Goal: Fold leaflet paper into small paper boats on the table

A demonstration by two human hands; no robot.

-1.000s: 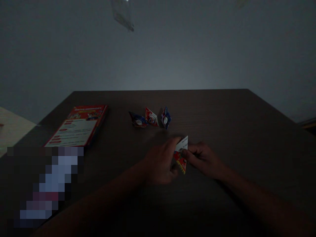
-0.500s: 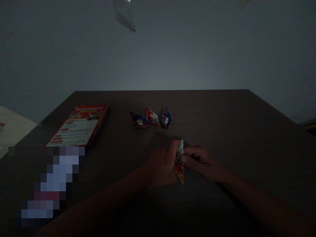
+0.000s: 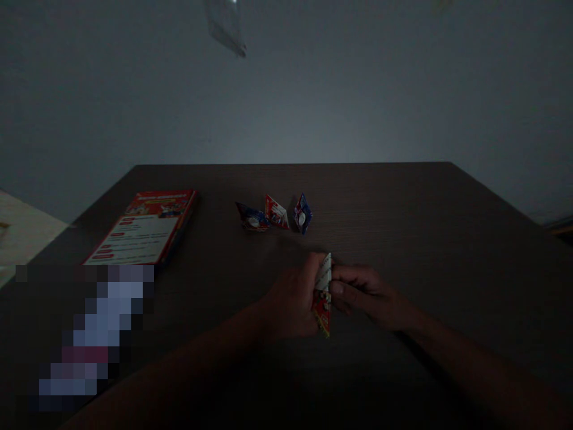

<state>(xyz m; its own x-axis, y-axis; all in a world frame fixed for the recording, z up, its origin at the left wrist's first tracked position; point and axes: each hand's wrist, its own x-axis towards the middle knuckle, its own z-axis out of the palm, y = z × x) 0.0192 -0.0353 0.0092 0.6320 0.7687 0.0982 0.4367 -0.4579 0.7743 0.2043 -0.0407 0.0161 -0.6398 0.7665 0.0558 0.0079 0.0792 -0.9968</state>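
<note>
Between my two hands is a folded piece of paper (image 3: pixel 323 292), white with print at its upper end and red with a yellow edge at its lower point. My left hand (image 3: pixel 293 298) wraps round its left side, the fingers mostly hidden behind it. At its right edge, the thumb and fingers of my right hand (image 3: pixel 362 292) pinch the paper. Farther back on the table lie three folded paper boats: a dark blue one (image 3: pixel 253 220), a red and white one (image 3: pixel 276 212) and a blue one (image 3: pixel 302 215) standing slightly apart.
A red and white book or pad (image 3: pixel 143 230) lies at the left of the dark wooden table (image 3: pixel 380 203). Below it, a patch is blurred into blocks. A pale wall (image 3: pixel 349 89) rises behind the table, with a transparent bag (image 3: pixel 225 27) up on it.
My right thumb has slid a little to the right, off the paper's face, so more of its white and red surface shows. My left hand stays nearly in place.
</note>
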